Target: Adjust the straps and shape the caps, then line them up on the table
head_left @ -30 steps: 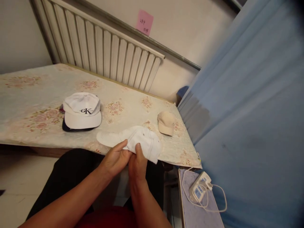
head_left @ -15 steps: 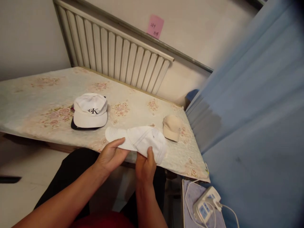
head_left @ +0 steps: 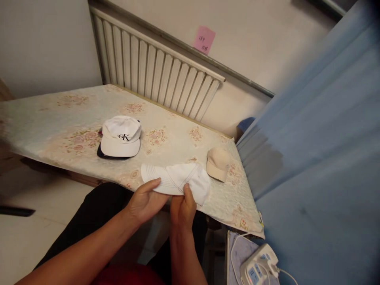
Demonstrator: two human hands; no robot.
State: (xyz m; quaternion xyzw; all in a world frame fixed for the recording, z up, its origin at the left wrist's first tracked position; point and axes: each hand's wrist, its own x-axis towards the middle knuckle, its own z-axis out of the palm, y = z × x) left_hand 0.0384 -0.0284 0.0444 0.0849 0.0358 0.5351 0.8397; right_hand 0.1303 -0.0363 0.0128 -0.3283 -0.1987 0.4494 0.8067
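A white baseball cap [head_left: 178, 176] with dark seam stitching lies sideways across both hands, its brim towards the left. My left hand [head_left: 148, 200] grips the brim, thumb on top and fingers underneath. Pinching the lower edge of the crown, my right hand [head_left: 184, 204] has its thumb up on the fabric and the other fingers hidden below. To the left, a white cap with black CK letters [head_left: 121, 136] rests on top of a dark cap [head_left: 102, 153]. A beige cap [head_left: 218, 163] sits on the right part of the flowered cover.
The flowered cover [head_left: 175, 146] spreads over a flat bed or table against a radiator [head_left: 157, 67]. A blue curtain [head_left: 311, 150] hangs at the right. At the lower right, a power strip [head_left: 259, 265] with white cables stands on a small stand.
The view has shifted slightly, so the surroundings appear further right. The white cap has turned a little in my hands, showing more of its brim; both hands keep their hold.
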